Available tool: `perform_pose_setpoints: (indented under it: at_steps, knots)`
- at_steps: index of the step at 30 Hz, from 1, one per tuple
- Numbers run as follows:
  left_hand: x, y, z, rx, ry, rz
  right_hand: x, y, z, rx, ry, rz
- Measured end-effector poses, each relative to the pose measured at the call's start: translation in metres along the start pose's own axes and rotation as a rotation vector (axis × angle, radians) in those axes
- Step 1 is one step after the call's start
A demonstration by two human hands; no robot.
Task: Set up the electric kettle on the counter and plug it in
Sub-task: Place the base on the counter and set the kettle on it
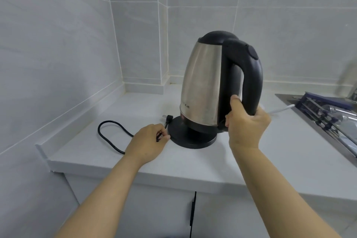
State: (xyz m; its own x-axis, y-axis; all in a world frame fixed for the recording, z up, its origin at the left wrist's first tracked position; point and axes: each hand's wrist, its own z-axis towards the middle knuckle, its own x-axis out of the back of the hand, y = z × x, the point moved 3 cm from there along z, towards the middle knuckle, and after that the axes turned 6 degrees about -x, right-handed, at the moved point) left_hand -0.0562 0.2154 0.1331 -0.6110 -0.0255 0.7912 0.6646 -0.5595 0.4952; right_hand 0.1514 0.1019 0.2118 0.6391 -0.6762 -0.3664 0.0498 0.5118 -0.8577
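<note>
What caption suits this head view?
Right hand tilts kettle on base; left hand pinches cord.

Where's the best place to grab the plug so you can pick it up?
Grab the plug by its black body, coming from above, I'd say. It lies on the counter beside the base with its metal pins pointing left, so fingers stay off them. The left hand pinches the cord just below it.
</note>
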Motion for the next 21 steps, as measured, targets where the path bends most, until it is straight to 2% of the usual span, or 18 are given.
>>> perform_pose_setpoints:
  at_steps: [7, 21]
  knots:
    - [0.001, -0.002, 0.000, -0.014, 0.008, -0.008, -0.017, 0.023, -0.016, -0.084, -0.036, -0.067]
    - [0.001, -0.001, 0.002, -0.014, 0.005, -0.012, -0.031, 0.031, -0.015, -0.129, -0.032, -0.113]
